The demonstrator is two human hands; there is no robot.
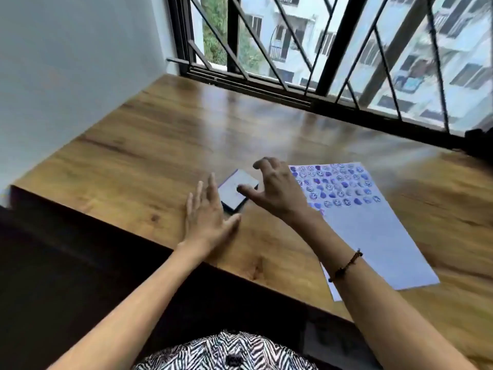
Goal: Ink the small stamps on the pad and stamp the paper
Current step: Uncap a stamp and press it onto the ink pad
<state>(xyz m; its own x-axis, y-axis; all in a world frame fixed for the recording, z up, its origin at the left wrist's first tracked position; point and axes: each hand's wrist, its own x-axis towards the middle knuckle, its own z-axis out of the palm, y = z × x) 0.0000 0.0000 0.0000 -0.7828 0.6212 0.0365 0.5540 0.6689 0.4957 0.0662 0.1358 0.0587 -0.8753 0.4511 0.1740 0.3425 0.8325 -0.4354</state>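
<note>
A small square ink pad [234, 192] with its pale lid shut lies on the wooden table [165, 145]. To its right lies a white sheet of paper [373, 236], its upper part covered with several rows of blue and purple stamp prints. My left hand [208, 217] is flat and open just left of the pad, fingers stretched out. Spread like a claw, my right hand [277, 190] hovers over the pad's right edge, with the thumb above the lid. Neither hand holds anything. No small stamps are visible.
The table runs along a window with a black metal grille [320, 62] at the back. A white wall [66, 62] stands on the left. A dark object [480, 141] sits at the far right edge. The table's front edge is near my body.
</note>
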